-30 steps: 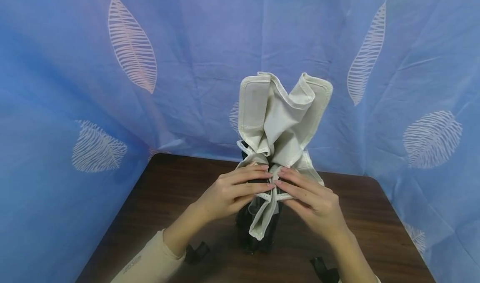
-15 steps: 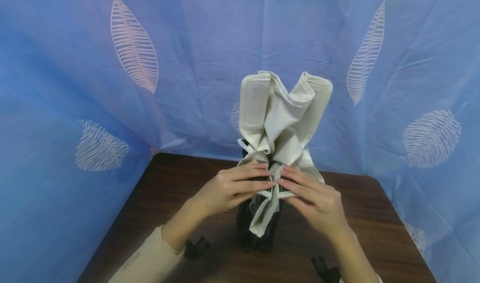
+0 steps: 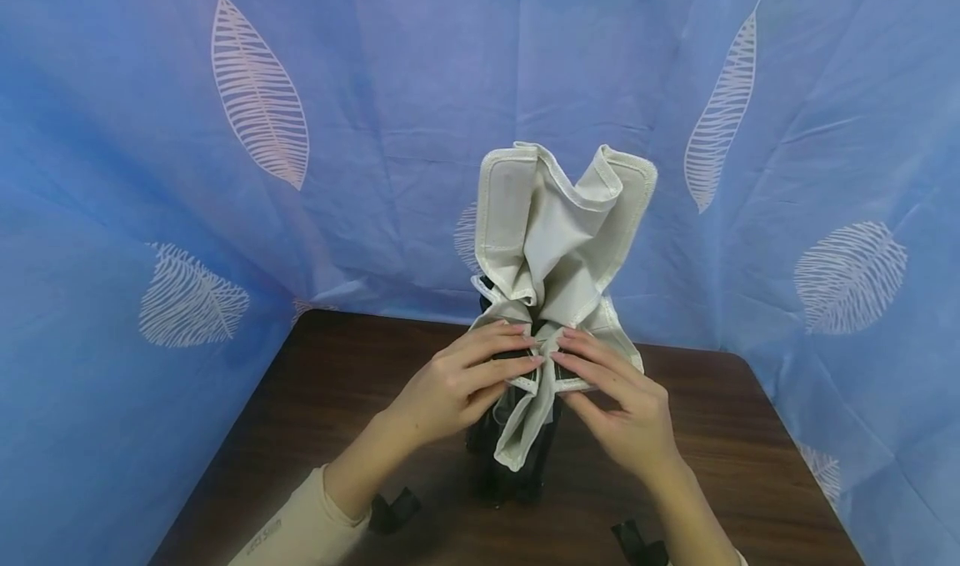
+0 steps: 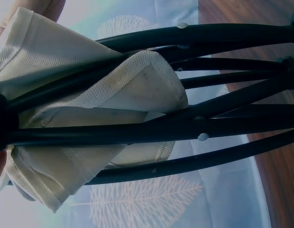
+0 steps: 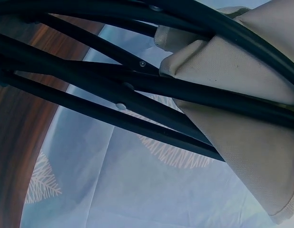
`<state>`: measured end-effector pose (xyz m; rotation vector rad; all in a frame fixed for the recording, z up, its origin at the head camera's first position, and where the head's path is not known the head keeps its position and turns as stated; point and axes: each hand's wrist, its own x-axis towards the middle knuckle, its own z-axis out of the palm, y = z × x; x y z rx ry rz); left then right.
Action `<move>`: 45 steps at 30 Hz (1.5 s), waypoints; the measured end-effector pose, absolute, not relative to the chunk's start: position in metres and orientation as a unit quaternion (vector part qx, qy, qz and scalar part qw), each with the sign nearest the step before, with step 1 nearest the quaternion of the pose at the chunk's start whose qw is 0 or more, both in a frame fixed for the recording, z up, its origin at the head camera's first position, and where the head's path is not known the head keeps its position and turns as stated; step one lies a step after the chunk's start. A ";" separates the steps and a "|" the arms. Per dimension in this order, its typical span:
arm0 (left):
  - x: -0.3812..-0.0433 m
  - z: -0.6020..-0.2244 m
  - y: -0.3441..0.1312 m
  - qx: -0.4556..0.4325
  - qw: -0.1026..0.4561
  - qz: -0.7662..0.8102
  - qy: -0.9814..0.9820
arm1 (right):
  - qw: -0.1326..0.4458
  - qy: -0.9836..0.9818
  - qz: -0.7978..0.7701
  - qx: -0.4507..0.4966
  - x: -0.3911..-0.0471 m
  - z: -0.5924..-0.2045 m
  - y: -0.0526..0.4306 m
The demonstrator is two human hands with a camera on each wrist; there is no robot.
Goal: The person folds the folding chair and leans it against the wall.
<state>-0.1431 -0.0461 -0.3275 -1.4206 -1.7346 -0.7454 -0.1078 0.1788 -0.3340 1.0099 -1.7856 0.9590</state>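
A: What fills most of our view?
B: A blue leaf-print backdrop cloth [image 3: 420,91], behind and at both sides. Before it we have the dark wood-grain surface [image 3: 735,433].

A: And the folding camp chair [image 3: 573,245]?
B: It stands at the middle of the surface, bunched narrow, its long axis close to vertical. We see its pale fabric [image 3: 510,207] flaring upward at the top, while one fabric tongue points down toward us. The black tubes [image 4: 90,135] run lengthwise to the lower end, crossing at riveted joints; whether every foot touches the wood, we cannot tell.

A: How do the hands stand?
B: Our left grip [image 3: 453,387] and right grip [image 3: 628,403] face each other, each pinching a white-trimmed black corner of the chair. Together they hide part of its middle from us.

A: Anything smaller?
B: Two black pieces, one beside the left forearm [image 3: 395,512], one beside the right [image 3: 639,547]; we cannot tell what they are.
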 end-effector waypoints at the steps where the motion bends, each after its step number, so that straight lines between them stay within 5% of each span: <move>1: -0.143 -0.328 -0.046 -0.555 0.381 -0.291 -0.680 | 0.425 -0.715 0.382 0.403 -0.108 -0.334 0.179; 38: -0.138 -0.326 -0.055 -0.530 0.374 -0.301 -0.699 | 0.470 -0.665 0.368 0.450 -0.097 -0.304 0.177; 45: -0.142 -0.324 -0.068 -0.503 0.394 -0.344 -0.688 | 0.544 -0.620 0.418 0.381 -0.098 -0.297 0.193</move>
